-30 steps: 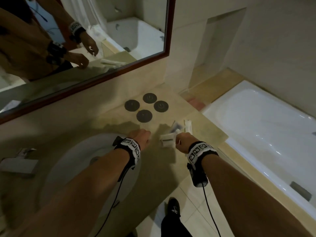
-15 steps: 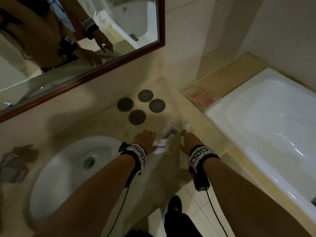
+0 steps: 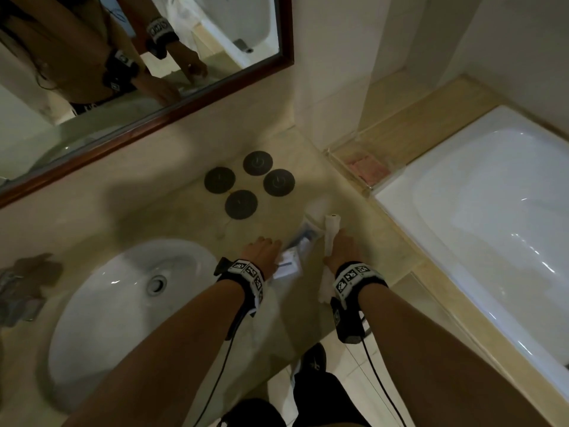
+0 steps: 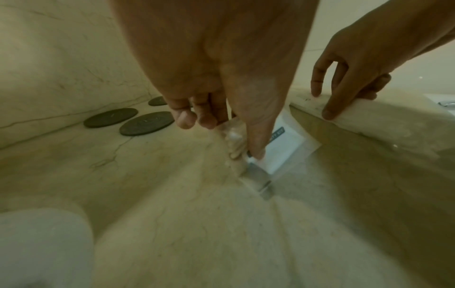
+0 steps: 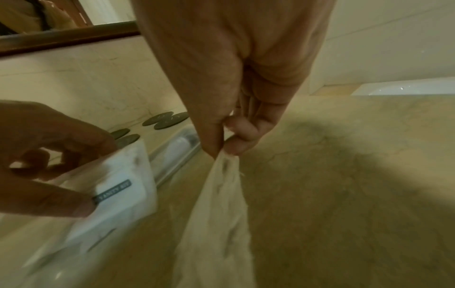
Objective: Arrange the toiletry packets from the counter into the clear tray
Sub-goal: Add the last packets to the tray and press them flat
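Observation:
My left hand (image 3: 261, 251) grips a flat white packet labelled vanity kit (image 3: 288, 266) (image 5: 123, 191) on the beige counter, thumb pressed on top (image 4: 256, 152). Just to its right, my right hand (image 3: 341, 251) pinches a long crinkled white packet (image 3: 331, 232) (image 5: 219, 204) between thumb and fingers. A clear-wrapped packet (image 3: 308, 232) (image 5: 177, 150) lies between the two hands, partly under the vanity kit. The clear tray (image 3: 385, 180) sits farther back right beside the tub, with a pink item (image 3: 369, 169) in it. Neither hand is near the tray.
Several dark round coasters (image 3: 249, 183) lie behind the packets near the wall. The white sink basin (image 3: 123, 303) is left of my left arm, with a tap (image 3: 21, 288) at far left. The bathtub (image 3: 492, 226) fills the right. The counter's front edge runs under my wrists.
My left hand slid right onto the packets and took hold of the vanity kit. The right hand reached forward over the long white packet and pinched it. The head view tipped downward.

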